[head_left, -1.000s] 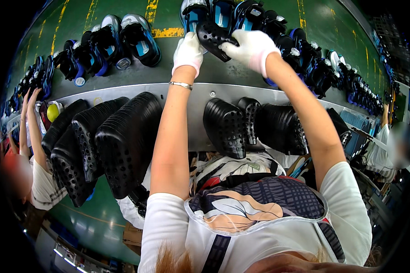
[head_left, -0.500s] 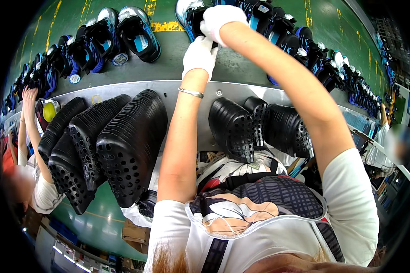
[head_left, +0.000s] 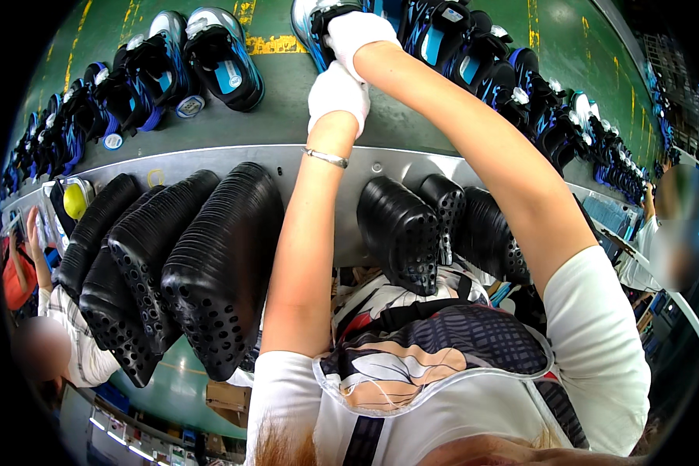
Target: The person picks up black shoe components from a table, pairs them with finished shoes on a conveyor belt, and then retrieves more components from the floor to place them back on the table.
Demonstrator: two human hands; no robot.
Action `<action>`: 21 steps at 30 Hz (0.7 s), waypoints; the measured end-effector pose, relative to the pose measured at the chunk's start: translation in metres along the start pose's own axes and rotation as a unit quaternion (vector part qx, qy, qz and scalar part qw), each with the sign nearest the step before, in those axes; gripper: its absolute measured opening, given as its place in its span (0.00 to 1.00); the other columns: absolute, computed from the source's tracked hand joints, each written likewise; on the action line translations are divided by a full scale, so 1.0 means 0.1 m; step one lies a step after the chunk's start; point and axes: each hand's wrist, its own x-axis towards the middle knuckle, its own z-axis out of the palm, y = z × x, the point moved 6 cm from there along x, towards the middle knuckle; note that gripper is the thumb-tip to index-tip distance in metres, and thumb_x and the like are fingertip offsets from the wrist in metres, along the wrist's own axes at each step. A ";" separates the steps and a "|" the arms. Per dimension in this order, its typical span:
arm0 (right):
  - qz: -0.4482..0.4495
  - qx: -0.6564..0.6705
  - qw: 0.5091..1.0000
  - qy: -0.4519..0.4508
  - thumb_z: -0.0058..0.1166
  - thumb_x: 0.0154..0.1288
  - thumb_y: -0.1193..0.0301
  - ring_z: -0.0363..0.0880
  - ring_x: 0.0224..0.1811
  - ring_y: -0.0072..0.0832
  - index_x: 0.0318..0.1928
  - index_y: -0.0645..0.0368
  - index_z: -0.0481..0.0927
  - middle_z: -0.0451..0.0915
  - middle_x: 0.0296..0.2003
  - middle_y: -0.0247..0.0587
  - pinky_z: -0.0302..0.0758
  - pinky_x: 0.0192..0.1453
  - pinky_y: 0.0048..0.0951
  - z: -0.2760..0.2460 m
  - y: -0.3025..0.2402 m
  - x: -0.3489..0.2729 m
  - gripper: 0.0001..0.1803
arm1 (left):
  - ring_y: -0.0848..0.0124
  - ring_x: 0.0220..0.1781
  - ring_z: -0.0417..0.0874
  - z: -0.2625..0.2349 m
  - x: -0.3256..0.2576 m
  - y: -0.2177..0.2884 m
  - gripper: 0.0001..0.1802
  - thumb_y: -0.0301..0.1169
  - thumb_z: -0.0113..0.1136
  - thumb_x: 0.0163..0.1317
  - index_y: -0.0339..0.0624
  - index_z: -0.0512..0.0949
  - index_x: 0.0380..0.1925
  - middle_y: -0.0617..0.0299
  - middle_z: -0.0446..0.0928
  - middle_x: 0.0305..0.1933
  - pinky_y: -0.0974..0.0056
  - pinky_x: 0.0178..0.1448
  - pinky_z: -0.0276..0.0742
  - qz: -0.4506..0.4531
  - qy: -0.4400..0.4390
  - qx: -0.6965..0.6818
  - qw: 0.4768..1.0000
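A black, white and blue sneaker (head_left: 311, 27) stands on the green surface at the top middle, its toe pointing away from me. My right hand (head_left: 357, 37), in a white glove, is closed at the shoe's opening and covers much of it. Just below, my left hand (head_left: 339, 99), gloved too, has its fingers closed at the heel end, touching the right hand. The fingertips of both hands and the shoe's heel are hidden. Another sneaker (head_left: 224, 62) stands to the left, a round label on its blue insole.
Rows of similar sneakers (head_left: 144, 81) run off to both sides. Stacks of nested black perforated plastic shoe forms (head_left: 221, 256) lie on the metal ledge (head_left: 318, 179) to the left, with smaller stacks (head_left: 396, 233) to the right. Co-workers (head_left: 81, 342) are at both sides.
My hands and the sneaker have shifted slightly left, and the right hand sits lower over the shoe. At the left, the co-worker's hand has dropped away from the shoe row.
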 end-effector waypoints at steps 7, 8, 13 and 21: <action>-0.016 0.132 0.991 0.010 0.53 0.63 0.62 0.81 0.48 0.45 0.44 0.58 0.84 0.83 0.45 0.52 0.78 0.52 0.41 -0.04 0.21 -0.01 0.16 | 0.52 0.52 0.80 -0.29 -0.11 0.27 0.20 0.47 0.56 0.61 0.44 0.81 0.43 0.49 0.79 0.50 0.52 0.55 0.76 0.096 -0.007 0.084 0.992; 0.006 0.156 0.987 0.023 0.47 0.65 0.58 0.81 0.47 0.46 0.42 0.58 0.84 0.83 0.43 0.53 0.77 0.52 0.42 -0.21 0.19 -0.17 0.19 | 0.53 0.50 0.80 -0.32 -0.06 0.13 0.19 0.47 0.57 0.61 0.48 0.80 0.44 0.51 0.78 0.50 0.53 0.53 0.77 0.114 0.015 0.100 0.988; 0.101 0.066 0.991 0.057 0.42 0.66 0.52 0.81 0.48 0.45 0.48 0.57 0.81 0.82 0.45 0.52 0.78 0.51 0.42 -0.48 0.92 -0.90 0.25 | 0.59 0.49 0.76 -0.64 -0.26 0.54 0.19 0.44 0.62 0.58 0.49 0.77 0.47 0.58 0.76 0.47 0.59 0.53 0.75 0.161 0.198 0.293 0.921; 0.060 -0.003 0.991 -0.115 0.45 0.69 0.53 0.79 0.51 0.44 0.47 0.59 0.79 0.79 0.50 0.45 0.76 0.53 0.40 0.00 1.07 -1.21 0.22 | 0.53 0.54 0.77 -0.23 0.09 0.76 0.24 0.34 0.54 0.58 0.48 0.74 0.56 0.54 0.77 0.54 0.55 0.59 0.73 0.257 0.055 0.287 0.921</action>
